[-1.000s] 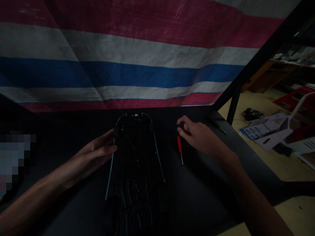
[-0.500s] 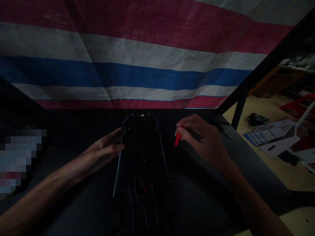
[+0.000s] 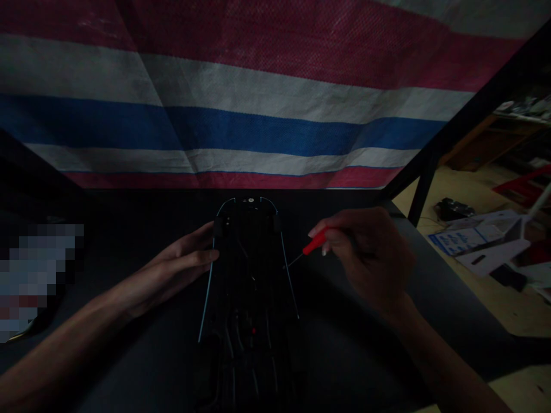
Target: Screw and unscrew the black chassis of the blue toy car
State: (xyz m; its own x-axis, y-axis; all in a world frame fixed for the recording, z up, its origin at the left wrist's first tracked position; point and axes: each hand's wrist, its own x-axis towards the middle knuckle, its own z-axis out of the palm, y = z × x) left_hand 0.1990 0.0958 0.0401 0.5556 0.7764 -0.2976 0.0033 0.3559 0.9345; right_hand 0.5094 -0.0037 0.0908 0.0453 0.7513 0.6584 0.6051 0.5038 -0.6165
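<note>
A dark model car (image 3: 249, 275) lies with its underside up on the black table, its sides edged in light blue. My left hand (image 3: 189, 258) rests against its left side, thumb on the edge and the other fingers partly hidden beside it. Pinched in my right hand (image 3: 361, 252) is a red-handled screwdriver (image 3: 315, 241). Its thin shaft slants down to the left, and the tip is at the car's right edge, near a small screw or hole; contact is hard to make out in the dim light.
Behind the table (image 3: 447, 287) hangs a red, white and blue striped sheet (image 3: 258, 132). A pixelated pale object (image 3: 34, 275) is at the far left. To the right, beyond a black frame bar (image 3: 417, 198), white and blue packaging (image 3: 473, 238) lies on the floor.
The screwdriver has tilted from nearly upright to a slant, its tip now at the car's right edge. My right hand has turned and shifted slightly right. My left hand stays against the car.
</note>
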